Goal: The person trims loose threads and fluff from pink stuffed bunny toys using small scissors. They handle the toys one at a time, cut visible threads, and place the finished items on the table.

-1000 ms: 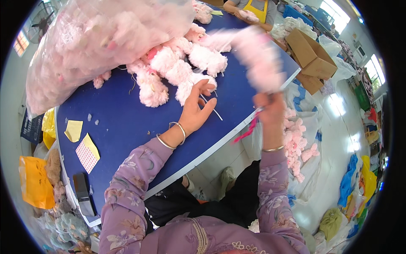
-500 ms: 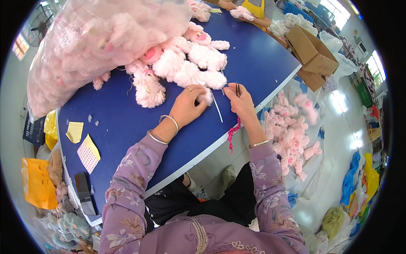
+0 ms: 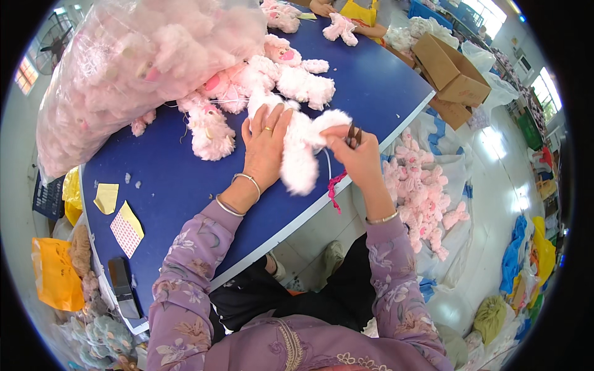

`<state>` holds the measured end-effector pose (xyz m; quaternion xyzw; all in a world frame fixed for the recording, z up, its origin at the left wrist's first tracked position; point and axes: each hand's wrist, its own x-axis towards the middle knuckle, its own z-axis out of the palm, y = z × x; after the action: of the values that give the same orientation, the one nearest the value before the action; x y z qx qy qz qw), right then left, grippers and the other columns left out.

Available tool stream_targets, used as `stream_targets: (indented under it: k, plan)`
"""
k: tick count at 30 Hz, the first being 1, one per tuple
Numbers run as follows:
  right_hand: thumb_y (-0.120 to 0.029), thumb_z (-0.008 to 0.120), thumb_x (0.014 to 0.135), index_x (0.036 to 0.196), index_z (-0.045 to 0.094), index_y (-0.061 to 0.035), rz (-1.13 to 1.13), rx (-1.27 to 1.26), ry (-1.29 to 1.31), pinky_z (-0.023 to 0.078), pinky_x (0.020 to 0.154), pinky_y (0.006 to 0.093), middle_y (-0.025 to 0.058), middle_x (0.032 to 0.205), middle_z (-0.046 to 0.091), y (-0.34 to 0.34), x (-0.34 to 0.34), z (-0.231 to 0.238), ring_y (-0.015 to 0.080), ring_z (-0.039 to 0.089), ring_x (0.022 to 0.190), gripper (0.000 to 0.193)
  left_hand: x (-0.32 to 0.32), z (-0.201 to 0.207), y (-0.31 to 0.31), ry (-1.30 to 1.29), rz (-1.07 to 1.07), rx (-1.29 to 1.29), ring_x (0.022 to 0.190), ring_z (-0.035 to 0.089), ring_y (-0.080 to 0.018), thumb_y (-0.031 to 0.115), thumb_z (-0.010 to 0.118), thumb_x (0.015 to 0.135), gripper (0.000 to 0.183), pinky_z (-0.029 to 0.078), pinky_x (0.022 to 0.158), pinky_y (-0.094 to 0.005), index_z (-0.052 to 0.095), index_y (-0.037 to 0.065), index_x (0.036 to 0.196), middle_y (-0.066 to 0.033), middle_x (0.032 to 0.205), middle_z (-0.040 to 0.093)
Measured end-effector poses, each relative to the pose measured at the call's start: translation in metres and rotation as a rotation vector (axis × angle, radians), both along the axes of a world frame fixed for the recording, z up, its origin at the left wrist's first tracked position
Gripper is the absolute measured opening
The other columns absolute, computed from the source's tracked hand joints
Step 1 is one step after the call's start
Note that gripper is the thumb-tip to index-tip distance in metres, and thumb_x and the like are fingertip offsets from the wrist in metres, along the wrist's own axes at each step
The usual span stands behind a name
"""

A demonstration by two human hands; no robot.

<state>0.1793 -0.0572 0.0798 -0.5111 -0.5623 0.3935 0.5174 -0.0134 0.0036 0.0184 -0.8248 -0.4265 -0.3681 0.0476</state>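
A white-pink plush toy [image 3: 300,167] lies on the blue table in front of me, its fluffy limbs spread. My left hand [image 3: 265,145] rests on its body with fingers stretched out and a little apart. At the toy's right end, my right hand [image 3: 360,154] pinches a limb between thumb and forefinger. Dark metal tips, apparently of thread snips [image 3: 354,135], stick up from that same hand; a knotted bright pink cord [image 3: 335,190] hangs below it. A thin white strip [image 3: 328,162] dangles beside the limb. Other pink plush toys [image 3: 210,133] lie just beyond.
A large clear bag of pink plush [image 3: 154,74] fills the table's far left. Yellow paper, a sticker sheet [image 3: 127,230] and a dark box [image 3: 124,287] lie at left. Pink toys [image 3: 424,191] are heaped on floor sheeting at right, near a cardboard box [image 3: 451,71]. Another person works opposite.
The white-pink toy has been drawn nearer and turned. My left hand has flattened onto it; my right hand now grips its limb. A toy that was in mid-air at right is gone from there.
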Motion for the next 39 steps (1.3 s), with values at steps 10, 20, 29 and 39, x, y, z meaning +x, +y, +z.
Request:
stream_targets:
  k: [10,20,29,39]
  plan:
    - [-0.015,0.051,0.098,0.126,0.054,0.0023,-0.061,0.058,0.320,0.030,0.044,0.0195,0.0141,0.109,0.067,0.014,0.026,-0.009,0.0016,0.032,0.048,0.033,0.003,-0.002,-0.006,-0.820,-0.531,-0.797,0.100,0.062,-0.0177,0.024,0.071,0.084,0.045,0.050,0.087,-0.0313,0.058,0.001,0.120,-0.0099,0.110,0.065]
    - [-0.027,0.060,0.095,0.111,0.063,0.0000,0.083,-0.212,0.058,0.034,0.050,0.0174,-0.0056,0.083,0.055,0.014,0.015,-0.042,0.0004,0.043,0.061,0.032,0.001,0.012,-0.012,-0.828,-0.559,-0.932,0.102,0.060,-0.0144,0.023,0.072,0.084,0.045,0.049,0.089,-0.0297,0.058,0.002,0.122,-0.0075,0.112,0.064]
    - [-0.032,0.062,0.093,0.107,0.062,-0.0018,0.161,-0.173,0.008,0.038,0.053,0.0177,-0.0055,0.084,0.055,0.014,0.011,-0.043,0.0011,0.047,0.070,0.034,-0.001,0.013,-0.011,-0.854,-0.623,-1.017,0.105,0.059,-0.0150,0.019,0.072,0.083,0.048,0.047,0.093,-0.0304,0.055,0.003,0.125,-0.0064,0.115,0.063]
    - [-0.022,0.073,0.084,0.113,0.060,0.0049,0.204,-0.111,-0.049,0.046,0.068,0.0233,0.0024,0.091,0.062,0.014,0.011,-0.053,0.0061,0.053,0.076,0.042,-0.003,0.034,-0.011,-0.824,-0.577,-0.823,0.104,0.059,-0.0132,0.019,0.078,0.079,0.051,0.048,0.091,-0.0295,0.058,0.002,0.123,-0.0052,0.115,0.063]
